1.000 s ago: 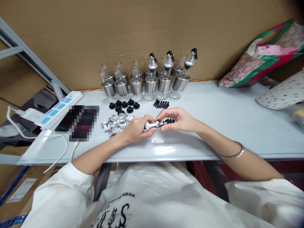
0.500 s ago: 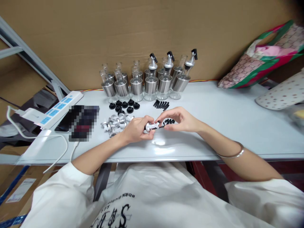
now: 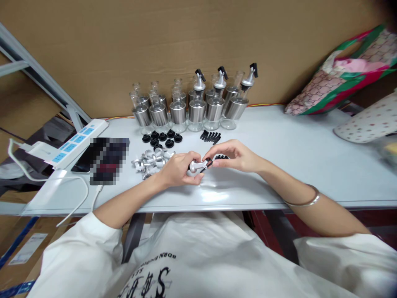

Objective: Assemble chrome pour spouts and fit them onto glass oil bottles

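My left hand (image 3: 178, 169) is closed round a silver metal pour spout (image 3: 196, 166), held just above the white table (image 3: 279, 165). My right hand (image 3: 234, 156) pinches a small black lever piece (image 3: 207, 164) against the spout's tip. A pile of silver spouts (image 3: 150, 160) lies just left of my left hand. Small black caps (image 3: 221, 157) sit partly hidden under my right fingers. Behind the hands lie black round stoppers (image 3: 162, 138) and a row of black lever pieces (image 3: 211, 136).
Several glass and steel oil bottles (image 3: 192, 108) stand along the back by a cardboard wall, three fitted with spouts. A power strip (image 3: 72, 142) and a phone (image 3: 105, 159) lie at the left. A patterned bag (image 3: 344, 70) and a dotted fabric item (image 3: 369, 122) sit at the right.
My right fingers have drawn closer to the spout, and the black piece now sits tilted at its tip. My left hand has hardly moved.
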A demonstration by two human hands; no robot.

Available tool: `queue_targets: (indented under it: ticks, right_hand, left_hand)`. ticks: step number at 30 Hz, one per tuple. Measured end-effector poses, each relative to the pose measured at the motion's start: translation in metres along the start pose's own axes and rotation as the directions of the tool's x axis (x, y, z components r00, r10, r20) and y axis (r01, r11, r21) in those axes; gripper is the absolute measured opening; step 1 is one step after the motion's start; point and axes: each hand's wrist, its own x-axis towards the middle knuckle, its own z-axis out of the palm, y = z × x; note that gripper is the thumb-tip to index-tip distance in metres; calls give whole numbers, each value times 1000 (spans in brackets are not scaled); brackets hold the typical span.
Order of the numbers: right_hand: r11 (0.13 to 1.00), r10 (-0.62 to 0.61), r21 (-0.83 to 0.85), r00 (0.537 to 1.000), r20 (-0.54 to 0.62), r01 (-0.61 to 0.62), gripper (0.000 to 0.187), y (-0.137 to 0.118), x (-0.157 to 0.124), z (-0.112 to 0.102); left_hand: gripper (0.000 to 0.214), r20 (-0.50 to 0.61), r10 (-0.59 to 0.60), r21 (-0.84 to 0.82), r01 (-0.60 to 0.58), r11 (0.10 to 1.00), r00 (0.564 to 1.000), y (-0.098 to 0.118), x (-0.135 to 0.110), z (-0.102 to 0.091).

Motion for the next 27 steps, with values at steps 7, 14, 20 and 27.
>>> queue_targets:
  ticks: [7,14,20,27]
  right_hand:
    - [999,31,26,1000,1,-31,27,1,1,1]
    - [983,50,182,997,-61,-39,34,2,4,1]
    - [967,101,238,994,-53,-85,35,3,6,1]
    - [973,111,213,990,-84,-91,36,4,7,0]
  left_hand:
    - [32,61,-61,-39,63,997,996,0,0,-2]
    - [30,67,53,-140,-43,989,996,2,1,1]
    - [37,95,2,-129,10,992,995,1,0,4]
    - [30,51,29,-20,-28,999,998,2,2,2]
